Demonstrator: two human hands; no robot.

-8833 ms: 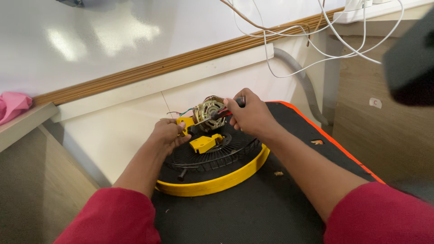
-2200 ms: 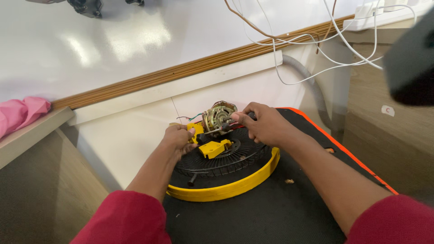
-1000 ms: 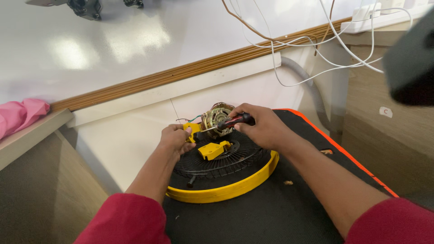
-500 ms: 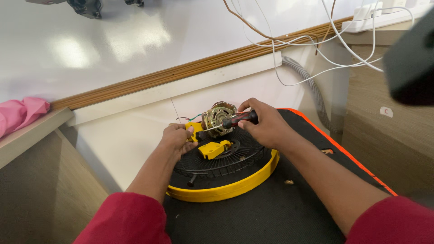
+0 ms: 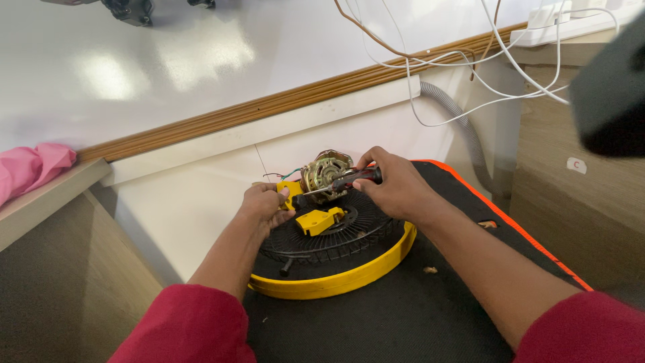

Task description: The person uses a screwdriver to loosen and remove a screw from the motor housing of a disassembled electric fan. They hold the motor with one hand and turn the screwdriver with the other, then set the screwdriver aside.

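A round fan housing with a yellow rim (image 5: 349, 277) and a black grille (image 5: 336, 238) lies on a black mat. At its far edge sits a bare electric motor (image 5: 324, 169) with copper windings, next to a yellow bracket (image 5: 290, 191). A loose yellow plastic piece (image 5: 317, 220) rests on the grille. My left hand (image 5: 265, 204) grips the yellow bracket. My right hand (image 5: 396, 185) holds a red-and-black screwdriver (image 5: 353, 179), its shaft pointing left at the bracket beside the motor.
The black mat with an orange edge (image 5: 517, 225) covers the work surface. White cables (image 5: 470, 60) and a grey corrugated hose (image 5: 457, 124) hang at the back right. A pink cloth (image 5: 30, 168) lies on a ledge at left. A dark blurred object (image 5: 608, 87) fills the upper right.
My right hand has shifted and turned the screwdriver slightly at the motor; my left hand stays on the yellow bracket. The housing has not moved.
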